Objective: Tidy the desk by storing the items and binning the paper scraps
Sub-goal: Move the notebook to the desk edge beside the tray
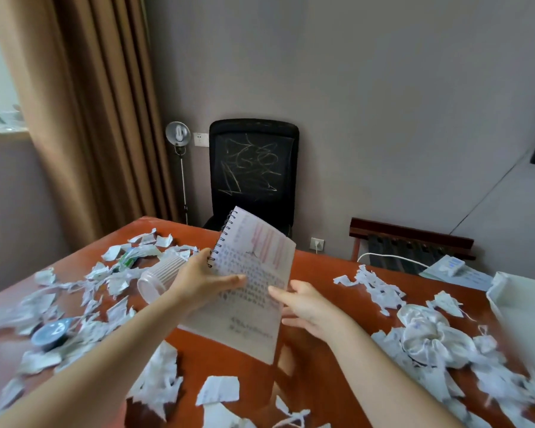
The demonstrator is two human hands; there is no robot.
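Observation:
A spiral notebook [254, 273] with handwritten pages is held up above the red-brown desk [315, 273], tilted on end. My left hand [204, 281] grips its left edge by the spiral, thumb across the page. My right hand [306, 304] holds the right edge, thumb on the page and fingers behind. Torn white paper scraps [158, 381] lie scattered all over the desk, left, front and right.
A clear plastic cup [158, 276] lies on its side left of the notebook. A blue bowl [51, 333] sits at the left among scraps, a white cloth scrunchie [430, 338] at the right. A white tray [525, 307] stands at the right edge. A black chair [254, 174] stands behind the desk.

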